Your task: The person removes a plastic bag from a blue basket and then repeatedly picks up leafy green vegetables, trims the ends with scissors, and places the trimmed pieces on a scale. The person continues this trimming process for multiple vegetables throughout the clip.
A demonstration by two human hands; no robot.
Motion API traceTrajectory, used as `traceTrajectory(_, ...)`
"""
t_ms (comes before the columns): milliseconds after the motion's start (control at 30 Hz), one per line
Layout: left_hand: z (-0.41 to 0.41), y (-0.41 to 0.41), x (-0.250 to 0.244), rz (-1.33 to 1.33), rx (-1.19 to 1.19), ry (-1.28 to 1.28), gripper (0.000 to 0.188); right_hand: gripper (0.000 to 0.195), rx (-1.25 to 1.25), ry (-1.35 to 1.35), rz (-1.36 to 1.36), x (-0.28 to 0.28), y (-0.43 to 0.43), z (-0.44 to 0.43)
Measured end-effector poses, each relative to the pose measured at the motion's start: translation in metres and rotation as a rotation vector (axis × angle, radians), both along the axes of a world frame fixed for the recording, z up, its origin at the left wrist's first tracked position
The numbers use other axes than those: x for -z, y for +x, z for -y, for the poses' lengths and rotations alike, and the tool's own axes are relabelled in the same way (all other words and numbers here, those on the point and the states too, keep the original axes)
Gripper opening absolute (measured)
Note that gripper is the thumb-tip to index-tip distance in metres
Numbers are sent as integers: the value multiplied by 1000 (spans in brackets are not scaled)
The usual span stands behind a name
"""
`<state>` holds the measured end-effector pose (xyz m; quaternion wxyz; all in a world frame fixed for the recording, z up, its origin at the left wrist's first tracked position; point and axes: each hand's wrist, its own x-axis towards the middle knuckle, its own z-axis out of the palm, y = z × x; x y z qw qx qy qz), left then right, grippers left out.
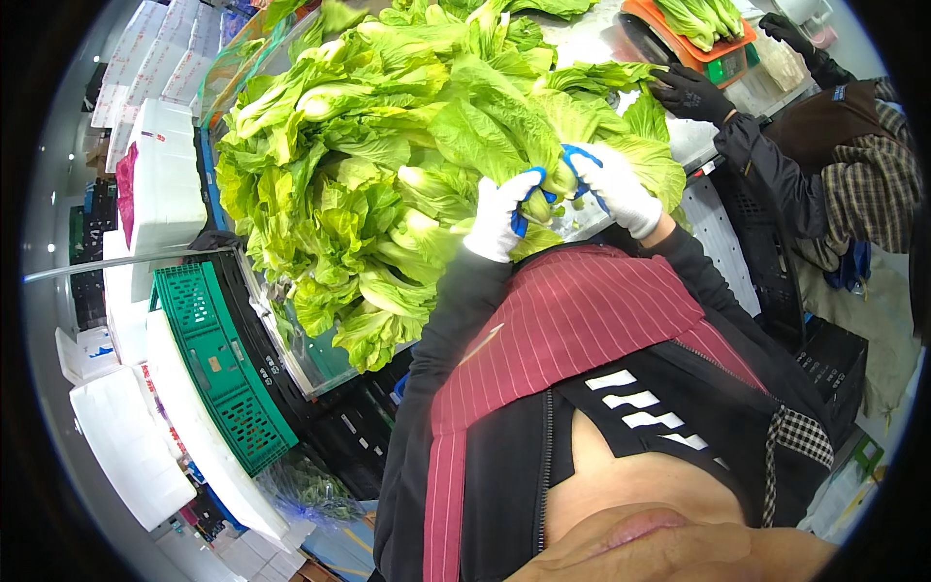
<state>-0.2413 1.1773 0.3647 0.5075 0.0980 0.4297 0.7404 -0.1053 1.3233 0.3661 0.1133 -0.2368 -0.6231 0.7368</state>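
Note:
My left hand (503, 213), in a white knitted glove with blue-coated fingers, grips the base of a head of leafy mustard greens (486, 134). On the right, my right hand (613, 185), gloved alike, has its fingers at the stem end of the greens, close beside my left. The leaves of this head point away from me. A large heap of similar greens (349, 174) lies around and beyond both hands, spreading far to the left over the table. My fingertips are partly hidden by the stems and gloves.
A co-worker's black-gloved hand (689, 94) is at the table on the right, near a scale (720, 67) whose orange tray (654, 16) holds greens. At left stand a green plastic crate (218, 364), black crates and white foam boxes (167, 171).

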Motion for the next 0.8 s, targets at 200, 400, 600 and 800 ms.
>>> traceTrajectory(200, -1, -3, 3, -85, -13, 18, 17, 34, 101, 118, -105, -13, -6, 30)
traceTrajectory(400, -5, 9, -6, -125, -104, -73, 9, 30, 291, 170, -91, 1, -18, 41)
traceTrajectory(600, -13, 17, -13, -106, -162, -117, 8, 25, 465, 154, -25, 10, -28, 47)
traceTrajectory(800, -19, 21, -15, -182, -233, -54, 8, 22, 570, 289, -183, 33, -37, 36)
